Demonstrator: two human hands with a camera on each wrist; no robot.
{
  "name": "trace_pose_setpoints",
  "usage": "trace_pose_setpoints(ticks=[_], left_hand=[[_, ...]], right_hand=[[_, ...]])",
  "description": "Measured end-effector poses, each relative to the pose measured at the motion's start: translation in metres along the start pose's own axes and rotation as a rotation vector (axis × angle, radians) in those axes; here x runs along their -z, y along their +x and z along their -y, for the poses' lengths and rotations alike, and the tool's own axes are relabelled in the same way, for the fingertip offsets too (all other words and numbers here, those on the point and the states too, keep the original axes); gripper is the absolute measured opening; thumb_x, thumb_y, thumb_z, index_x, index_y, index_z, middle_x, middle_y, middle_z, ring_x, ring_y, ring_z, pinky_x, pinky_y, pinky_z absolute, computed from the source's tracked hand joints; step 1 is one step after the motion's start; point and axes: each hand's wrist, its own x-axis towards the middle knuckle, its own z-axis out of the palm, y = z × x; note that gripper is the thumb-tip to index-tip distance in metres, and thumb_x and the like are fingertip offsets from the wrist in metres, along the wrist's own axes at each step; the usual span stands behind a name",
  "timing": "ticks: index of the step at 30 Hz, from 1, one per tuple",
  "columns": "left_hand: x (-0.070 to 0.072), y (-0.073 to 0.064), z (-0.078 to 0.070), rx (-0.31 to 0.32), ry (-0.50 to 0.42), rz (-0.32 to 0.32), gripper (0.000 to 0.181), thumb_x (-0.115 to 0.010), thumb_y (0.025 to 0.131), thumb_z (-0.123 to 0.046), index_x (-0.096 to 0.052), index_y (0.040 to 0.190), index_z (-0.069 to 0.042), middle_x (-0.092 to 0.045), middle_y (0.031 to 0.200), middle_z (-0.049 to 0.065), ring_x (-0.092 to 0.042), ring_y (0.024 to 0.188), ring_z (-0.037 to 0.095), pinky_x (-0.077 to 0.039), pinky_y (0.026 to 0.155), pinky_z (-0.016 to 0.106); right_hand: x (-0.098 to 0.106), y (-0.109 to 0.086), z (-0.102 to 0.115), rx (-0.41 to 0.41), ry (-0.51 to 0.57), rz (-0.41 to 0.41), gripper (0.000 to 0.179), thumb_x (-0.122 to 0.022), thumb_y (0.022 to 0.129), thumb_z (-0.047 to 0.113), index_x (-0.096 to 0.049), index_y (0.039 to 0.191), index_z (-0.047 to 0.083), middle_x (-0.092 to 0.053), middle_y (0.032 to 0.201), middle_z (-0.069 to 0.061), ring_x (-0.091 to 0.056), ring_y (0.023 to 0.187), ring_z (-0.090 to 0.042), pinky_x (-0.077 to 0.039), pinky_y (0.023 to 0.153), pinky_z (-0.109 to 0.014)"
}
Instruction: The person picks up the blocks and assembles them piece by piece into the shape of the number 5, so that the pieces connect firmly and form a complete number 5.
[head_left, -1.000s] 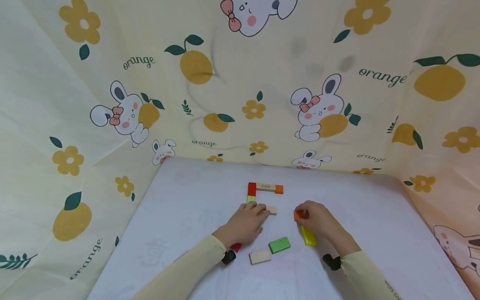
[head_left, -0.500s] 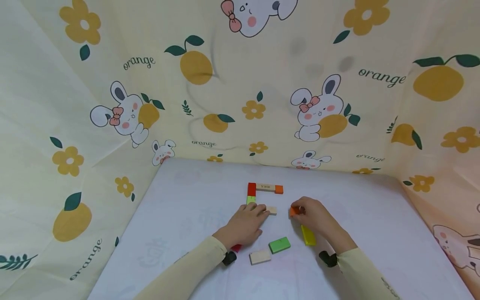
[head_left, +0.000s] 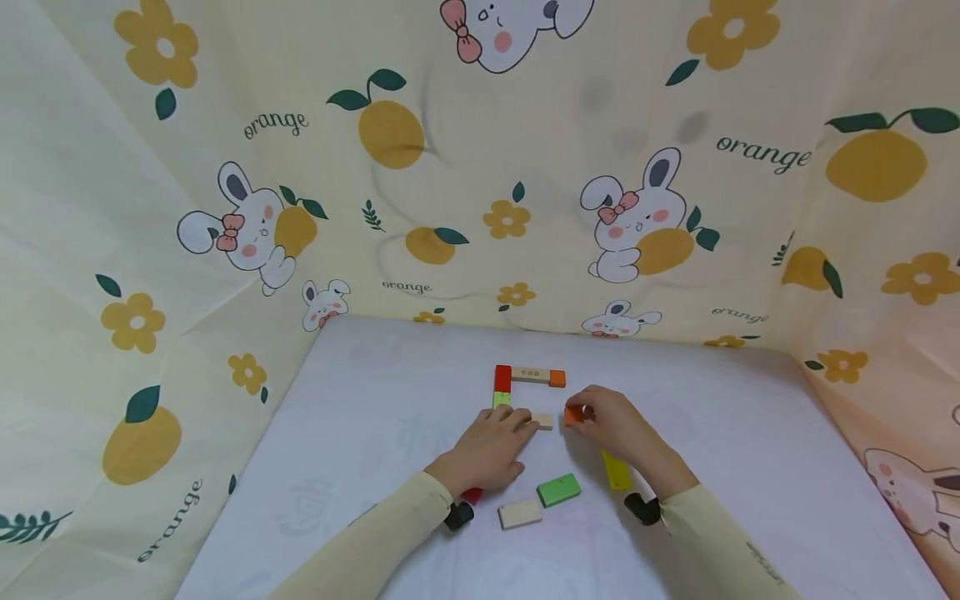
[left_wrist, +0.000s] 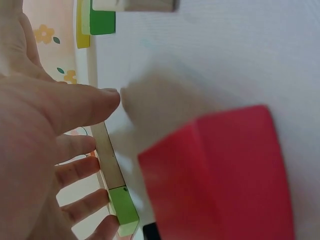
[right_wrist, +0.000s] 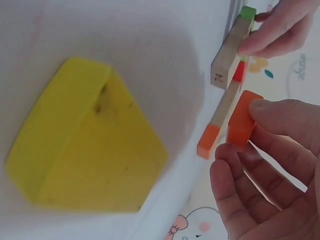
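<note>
An orange block (head_left: pixel 572 415) is pinched between the thumb and fingers of my right hand (head_left: pixel 615 423), just right of a plain wooden block (head_left: pixel 544 421). My left hand (head_left: pixel 483 450) lies with extended fingers on that wooden block's left part, which it hides. In the left wrist view, its fingertips touch the wooden block (left_wrist: pixel 107 157) and a green block (left_wrist: pixel 124 210). Behind the hand, a light green block (head_left: pixel 502 399) meets a red block (head_left: pixel 502 378). From there a printed wooden block (head_left: pixel 530 375) runs right to a second orange block (head_left: pixel 557 378).
A yellow block (head_left: pixel 617 472) lies under the right forearm. Nearer the front are a green block (head_left: pixel 558 490) and a pale wooden block (head_left: pixel 520 513). A red block (left_wrist: pixel 220 180) sits beside the left wrist. Patterned cloth (head_left: pixel 465 192) walls the table.
My right hand has carried the orange block leftward and slightly away from me, from above the yellow block to beside the plain wooden block. The left hand has stayed in place.
</note>
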Motion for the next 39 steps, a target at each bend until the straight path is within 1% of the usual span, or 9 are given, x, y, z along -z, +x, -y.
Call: trace_pose_setpoints(ticks=[7,13,18,24,32,39], left_hand=[[0.002,-0.001,0.002,-0.003,-0.021,0.011,0.07,-0.072,0.103,-0.047,-0.05,0.163,-0.021,-0.043,0.165,-0.002,-0.04,0.147,0.024,-0.039,0.12,0.044],[0.004,-0.001,0.001,0.002,-0.029,0.017,0.071,-0.073,0.102,-0.048,-0.05,0.163,-0.021,-0.043,0.165,-0.002,-0.04,0.147,0.024,-0.039,0.12,0.044],[0.004,-0.001,0.0,0.005,-0.036,0.023,0.072,-0.074,0.101,-0.048,-0.049,0.164,-0.021,-0.043,0.165,-0.002,-0.039,0.147,0.024,-0.038,0.121,0.045],[0.003,-0.001,0.001,0.006,-0.03,0.025,0.073,-0.074,0.1,-0.049,-0.049,0.164,-0.021,-0.043,0.165,-0.002,-0.039,0.146,0.024,-0.038,0.121,0.044],[0.004,-0.002,0.0,0.004,-0.026,0.02,0.074,-0.074,0.1,-0.049,-0.05,0.163,-0.021,-0.044,0.164,-0.002,-0.04,0.146,0.024,-0.039,0.12,0.044],[0.005,-0.002,0.0,0.007,-0.031,0.025,0.074,-0.074,0.1,-0.049,-0.049,0.164,-0.021,-0.044,0.164,-0.002,-0.04,0.146,0.024,-0.038,0.121,0.044]], right_hand=[[-0.007,0.008,0.009,-0.016,-0.001,0.034,0.025,-0.084,0.094,0.006,-0.081,0.118,0.004,-0.07,0.104,-0.002,-0.059,0.088,-0.021,-0.057,0.082,-0.036],[-0.01,0.01,0.015,-0.033,-0.007,0.049,0.025,-0.084,0.093,0.003,-0.08,0.117,0.004,-0.069,0.101,-0.002,-0.058,0.086,-0.022,-0.057,0.082,-0.038],[-0.014,0.01,0.015,-0.052,-0.006,0.06,0.026,-0.084,0.093,0.004,-0.08,0.118,0.005,-0.068,0.099,-0.002,-0.058,0.086,-0.022,-0.057,0.083,-0.038],[-0.02,0.013,0.013,-0.045,-0.018,0.06,0.025,-0.085,0.092,0.005,-0.08,0.117,0.005,-0.067,0.097,-0.001,-0.058,0.084,-0.021,-0.056,0.081,-0.038],[-0.025,0.017,0.01,-0.042,-0.035,0.062,0.024,-0.084,0.092,0.004,-0.08,0.116,0.005,-0.068,0.098,-0.001,-0.058,0.085,-0.021,-0.058,0.085,-0.041],[-0.025,0.017,0.011,-0.05,-0.043,0.07,0.026,-0.084,0.093,0.004,-0.08,0.119,0.005,-0.069,0.101,-0.002,-0.059,0.087,-0.021,-0.058,0.088,-0.042]])
